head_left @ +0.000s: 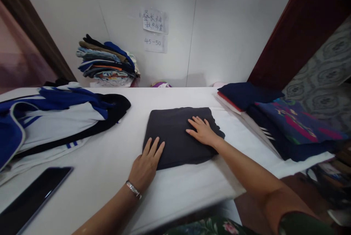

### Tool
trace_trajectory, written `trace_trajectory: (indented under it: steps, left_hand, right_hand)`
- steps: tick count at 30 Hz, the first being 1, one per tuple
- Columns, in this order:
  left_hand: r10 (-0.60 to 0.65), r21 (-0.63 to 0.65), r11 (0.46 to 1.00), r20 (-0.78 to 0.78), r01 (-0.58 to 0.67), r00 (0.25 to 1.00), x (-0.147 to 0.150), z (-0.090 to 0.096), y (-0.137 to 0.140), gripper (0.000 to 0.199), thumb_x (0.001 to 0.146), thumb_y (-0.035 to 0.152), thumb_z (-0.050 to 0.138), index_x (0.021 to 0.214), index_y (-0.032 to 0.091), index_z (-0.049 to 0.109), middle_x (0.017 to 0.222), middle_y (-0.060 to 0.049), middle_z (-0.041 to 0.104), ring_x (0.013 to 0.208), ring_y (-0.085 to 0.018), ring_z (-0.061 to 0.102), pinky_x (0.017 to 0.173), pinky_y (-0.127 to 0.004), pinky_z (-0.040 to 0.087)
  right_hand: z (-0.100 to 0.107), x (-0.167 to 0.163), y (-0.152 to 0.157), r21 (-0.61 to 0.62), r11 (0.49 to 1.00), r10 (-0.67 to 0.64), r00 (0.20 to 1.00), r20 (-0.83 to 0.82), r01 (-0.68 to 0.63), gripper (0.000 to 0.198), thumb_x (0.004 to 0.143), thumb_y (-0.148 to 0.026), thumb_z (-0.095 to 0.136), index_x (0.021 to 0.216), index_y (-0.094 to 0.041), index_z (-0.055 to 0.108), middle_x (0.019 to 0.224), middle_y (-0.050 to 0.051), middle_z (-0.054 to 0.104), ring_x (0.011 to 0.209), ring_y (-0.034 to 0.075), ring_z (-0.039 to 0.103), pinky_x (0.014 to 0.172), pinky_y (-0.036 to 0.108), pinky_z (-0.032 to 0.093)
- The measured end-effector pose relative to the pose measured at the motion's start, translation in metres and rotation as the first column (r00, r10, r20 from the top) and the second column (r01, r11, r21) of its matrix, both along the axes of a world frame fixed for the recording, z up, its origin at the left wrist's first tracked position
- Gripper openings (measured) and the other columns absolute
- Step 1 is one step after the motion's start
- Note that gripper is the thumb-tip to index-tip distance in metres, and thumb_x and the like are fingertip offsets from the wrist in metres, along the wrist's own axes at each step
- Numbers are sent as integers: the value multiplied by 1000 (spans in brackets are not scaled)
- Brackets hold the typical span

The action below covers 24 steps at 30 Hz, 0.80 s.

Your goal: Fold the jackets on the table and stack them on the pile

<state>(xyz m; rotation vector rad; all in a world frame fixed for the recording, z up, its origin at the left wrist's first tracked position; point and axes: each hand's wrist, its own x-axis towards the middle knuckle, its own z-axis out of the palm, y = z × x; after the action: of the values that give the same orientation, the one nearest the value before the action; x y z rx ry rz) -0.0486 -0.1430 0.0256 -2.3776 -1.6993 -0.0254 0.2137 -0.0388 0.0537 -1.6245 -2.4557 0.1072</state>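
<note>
A dark grey garment (175,136), folded into a flat rectangle, lies on the white-covered table (189,187) in front of me. Its right edge looks uneven and bunched. My left hand (145,163) rests at the garment's lower left corner with its fingers stretched out over the edge. Flat on the upper right part lies my right hand (203,131), fingers spread. Neither hand grips the cloth. A metal bracelet (133,189) circles my left wrist.
Loose blue, white and black clothes (63,118) are heaped at the left, above a dark phone or tablet (35,198). Folded clothes (298,121) sit at the right. Against the wall rises a clothes stack (108,61), beside paper signs (155,21).
</note>
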Motion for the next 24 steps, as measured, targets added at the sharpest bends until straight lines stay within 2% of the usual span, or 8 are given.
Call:
trace_trajectory:
  steps: [3, 6, 9, 15, 19, 22, 24]
  left_hand:
    - [5, -2, 1000, 1, -5, 1000, 0, -1, 0, 75, 77, -9, 24, 144, 24, 31, 153, -3, 22, 140, -27, 19, 74, -28, 55]
    - [3, 0, 1000, 0, -3, 1000, 2, -1, -1, 76, 77, -9, 25, 144, 26, 30, 153, -2, 21, 141, -26, 17, 74, -28, 55]
    - [2, 6, 1000, 2, -2, 1000, 4, -1, -2, 78, 75, -10, 25, 144, 26, 30, 153, -1, 21, 141, -25, 17, 76, -30, 55]
    - [-9, 12, 1000, 43, 9, 999, 2, 0, -2, 83, 70, -12, 28, 144, 27, 31, 153, 1, 21, 141, -23, 16, 78, -30, 55]
    - [-9, -46, 999, 108, 14, 994, -5, 4, -1, 83, 67, -7, 38, 143, 25, 32, 153, 1, 23, 141, -20, 17, 83, -28, 54]
    - [45, -77, 997, 164, -33, 985, -9, 6, -2, 84, 65, 1, 49, 143, 23, 30, 154, -4, 20, 142, -23, 16, 89, -31, 52]
    - [113, -84, 991, 161, -100, 980, -9, 4, -3, 84, 66, 4, 51, 144, 22, 28, 155, -6, 20, 141, -26, 18, 87, -33, 53]
  right_hand:
    - [6, 11, 27, 50, 992, -112, 994, 3, 112, 67, 90, -64, 27, 143, -24, 33, 152, 10, 24, 141, 29, 14, 110, 57, 13]
    - [-3, 22, 53, -97, 969, -224, 974, 26, 225, 69, 89, -64, 26, 144, -22, 31, 153, 10, 22, 142, 28, 12, 109, 57, 15]
    - [-19, 29, 66, -198, 950, -244, 970, 18, 243, 69, 89, -64, 25, 145, -23, 28, 154, 8, 20, 142, 26, 12, 109, 57, 15]
    - [-31, 33, 67, -164, 958, -245, 969, -36, 236, 66, 89, -63, 26, 144, -26, 29, 154, 6, 21, 142, 25, 11, 110, 56, 13]
    - [-33, 34, 66, -147, 959, -256, 965, -64, 244, 64, 90, -61, 29, 143, -25, 33, 153, 6, 22, 142, 25, 12, 110, 56, 14]
    - [-36, 36, 67, -125, 959, -265, 961, -77, 254, 61, 90, -59, 31, 142, -25, 35, 152, 6, 25, 142, 25, 14, 110, 55, 16]
    - [-38, 37, 67, -117, 958, -272, 958, -91, 261, 59, 91, -57, 32, 141, -26, 37, 152, 5, 27, 141, 25, 16, 110, 55, 17]
